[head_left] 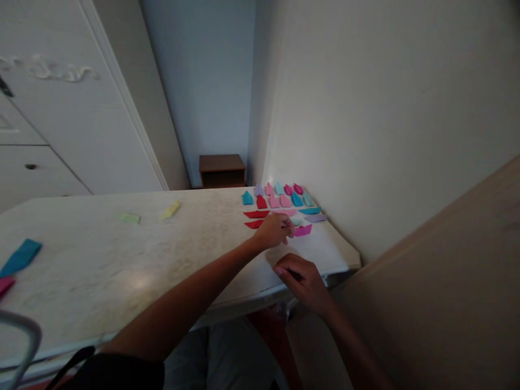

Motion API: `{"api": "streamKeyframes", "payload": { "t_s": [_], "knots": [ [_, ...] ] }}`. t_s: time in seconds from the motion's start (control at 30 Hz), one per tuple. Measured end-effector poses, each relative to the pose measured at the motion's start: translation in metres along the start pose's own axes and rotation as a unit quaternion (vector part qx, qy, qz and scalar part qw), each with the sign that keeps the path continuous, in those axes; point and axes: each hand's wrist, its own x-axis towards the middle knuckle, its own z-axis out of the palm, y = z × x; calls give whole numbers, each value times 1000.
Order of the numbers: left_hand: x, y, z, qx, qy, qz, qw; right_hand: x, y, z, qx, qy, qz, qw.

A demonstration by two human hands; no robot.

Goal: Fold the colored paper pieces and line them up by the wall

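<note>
Several small folded paper boats (280, 196) in pink, teal, red and purple stand in rows at the far right corner of a white table (122, 254), against the wall. My left hand (275, 231) reaches across to them, fingers closed in a pinch at a magenta folded paper (304, 231) and touching it. My right hand (303, 279) rests curled near the table's front right edge; a thin dark thing shows in its fingers, and I cannot make out what it is.
A yellow paper strip (170, 209) and a green one (129, 218) lie mid-table. Blue paper (21, 256) and pink paper (5, 284) sit at the left edge. A white cabinet (60, 108) stands behind, with a small brown shelf (222, 170) further back and a tan panel (447, 281) on the right.
</note>
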Motion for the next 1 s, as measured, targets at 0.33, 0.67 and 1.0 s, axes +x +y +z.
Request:
{"api": "streamKeyframes", "payload": {
  "t_s": [0.33, 0.67, 1.0],
  "knots": [
    [46, 7, 39, 165, 2, 17, 986, -4, 6, 5, -32, 37, -75, 996],
    [49, 13, 48, 349, 2, 58, 935, -4, 8, 12, -66, 73, -99, 990],
    [57, 22, 55, 406, -18, 88, 910, -5, 6, 14, -76, 90, -97, 988]
  ]
}}
